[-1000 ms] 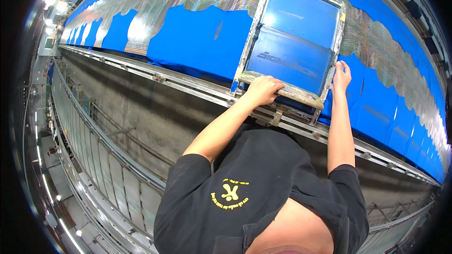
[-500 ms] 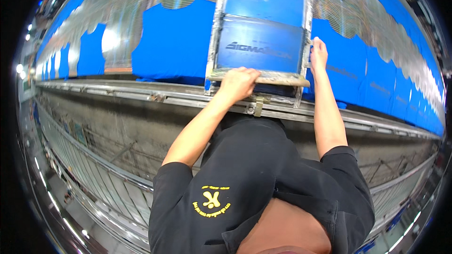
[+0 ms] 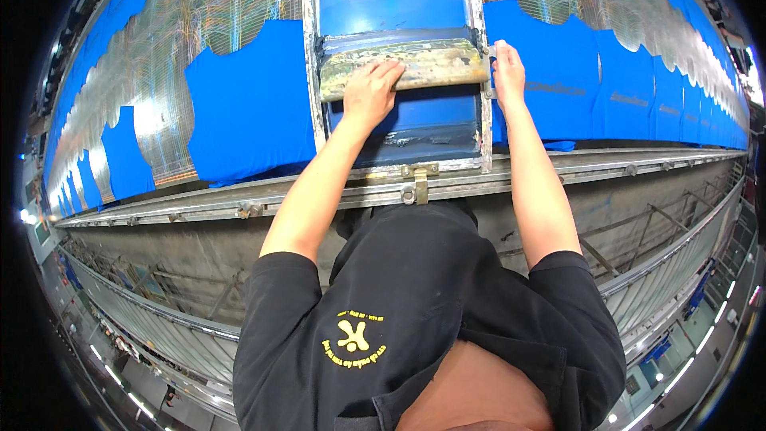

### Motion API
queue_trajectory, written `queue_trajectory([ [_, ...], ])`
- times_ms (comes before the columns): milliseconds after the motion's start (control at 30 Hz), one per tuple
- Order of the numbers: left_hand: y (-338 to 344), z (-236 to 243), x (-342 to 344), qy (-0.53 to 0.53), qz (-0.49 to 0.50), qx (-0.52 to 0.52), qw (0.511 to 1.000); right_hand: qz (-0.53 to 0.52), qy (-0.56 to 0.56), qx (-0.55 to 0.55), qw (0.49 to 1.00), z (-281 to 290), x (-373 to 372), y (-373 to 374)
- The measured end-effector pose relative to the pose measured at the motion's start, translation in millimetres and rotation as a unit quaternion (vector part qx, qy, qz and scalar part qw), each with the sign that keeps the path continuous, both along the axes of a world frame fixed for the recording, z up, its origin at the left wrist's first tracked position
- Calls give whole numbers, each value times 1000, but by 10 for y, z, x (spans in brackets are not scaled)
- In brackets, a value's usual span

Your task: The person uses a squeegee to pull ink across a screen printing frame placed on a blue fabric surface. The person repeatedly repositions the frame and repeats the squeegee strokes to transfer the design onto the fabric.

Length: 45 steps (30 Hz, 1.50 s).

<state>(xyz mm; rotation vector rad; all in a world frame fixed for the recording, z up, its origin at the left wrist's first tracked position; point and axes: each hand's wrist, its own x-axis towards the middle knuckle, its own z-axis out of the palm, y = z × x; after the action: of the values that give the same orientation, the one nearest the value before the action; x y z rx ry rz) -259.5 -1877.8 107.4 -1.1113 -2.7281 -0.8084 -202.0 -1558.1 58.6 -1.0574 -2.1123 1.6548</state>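
Note:
A screen-printing frame point(image 3: 314, 124) with worn pale rims lies over blue fabric. My left hand point(image 3: 371, 96) is closed over a wide, paint-stained squeegee point(image 3: 447, 64), which spans the screen crosswise around its middle. Dark ink point(image 3: 431, 142) is smeared along the near end of the mesh, and another dark band lies just beyond the squeegee. At the frame's right rim, my right hand point(image 3: 508, 76) grips the side by a small metal fitting; its fingers partly hide what they hold.
Cut blue fabric pieces point(image 3: 247, 104) lie in a row along the long table on both sides. A metal rail point(image 3: 319, 192) with small stops point(image 3: 250, 210) runs along the near edge; a bracket point(image 3: 420, 185) meets the frame there. Behind me stands a slatted metal structure point(image 3: 167, 303).
The squeegee has gone from the screen's near end to about its middle, tilting flatter, with my left hand on it. My right hand stays at the right rim. The view has shifted.

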Motion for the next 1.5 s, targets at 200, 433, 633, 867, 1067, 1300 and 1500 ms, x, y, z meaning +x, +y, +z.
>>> queue_trajectory([
  [200,79,262,-352,-110,-10,-75,991,-13,-27,-43,999,94,56,29],
  [433,207,621,-800,-207,27,-160,965,-5,-20,-30,999,84,15,-10],
  [633,-128,173,333,-81,29,-73,994,21,21,-4,1000,25,-28,-44],
  [867,-439,216,1502,-76,7,-54,996,35,6,-1,999,-257,-113,98],
  [1067,-333,749,901,-129,-25,-107,986,31,20,-37,999,-169,-88,38],
  [1300,-30,660,-390,-60,-12,-130,990,28,13,-139,990,147,61,3],
  [1500,110,507,-899,-172,-23,-151,973,18,-11,-134,991,363,63,-52],
])
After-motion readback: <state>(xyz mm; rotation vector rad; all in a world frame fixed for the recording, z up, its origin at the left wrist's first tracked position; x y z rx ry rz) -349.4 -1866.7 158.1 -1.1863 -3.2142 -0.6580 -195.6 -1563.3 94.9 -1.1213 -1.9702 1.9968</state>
